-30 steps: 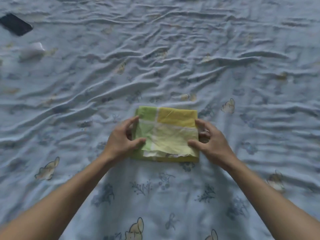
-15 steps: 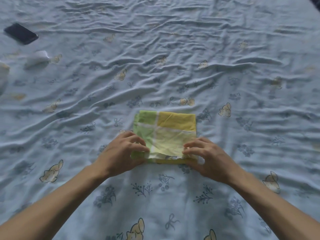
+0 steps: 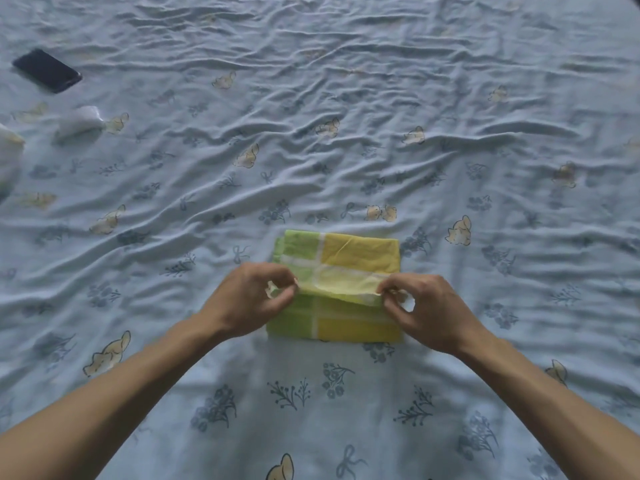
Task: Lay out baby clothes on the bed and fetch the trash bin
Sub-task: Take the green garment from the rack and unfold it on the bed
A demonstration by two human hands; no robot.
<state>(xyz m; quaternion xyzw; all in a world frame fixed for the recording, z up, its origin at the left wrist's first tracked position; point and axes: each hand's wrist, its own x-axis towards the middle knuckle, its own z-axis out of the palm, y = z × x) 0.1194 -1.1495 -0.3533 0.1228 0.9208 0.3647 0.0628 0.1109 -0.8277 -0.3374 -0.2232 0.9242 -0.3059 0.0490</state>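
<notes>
A folded green and yellow checked baby cloth (image 3: 349, 254) lies on the light blue printed bedsheet (image 3: 346, 133) in the middle of the view. My left hand (image 3: 247, 299) pinches the near left corner of its top layer. My right hand (image 3: 433, 310) pinches the near right corner. The top layer is lifted off the lower layers and stretched between the two hands. The lower layers stay flat on the bed. No trash bin is in view.
A black phone (image 3: 46, 70) lies at the far left of the bed. A small white bundle (image 3: 78, 121) sits just in front of it. Another white cloth item (image 3: 8, 157) shows at the left edge.
My hands slid from the sides of the cloth to its near edge, pinched the top layer's corners and raised it away from the layers beneath.
</notes>
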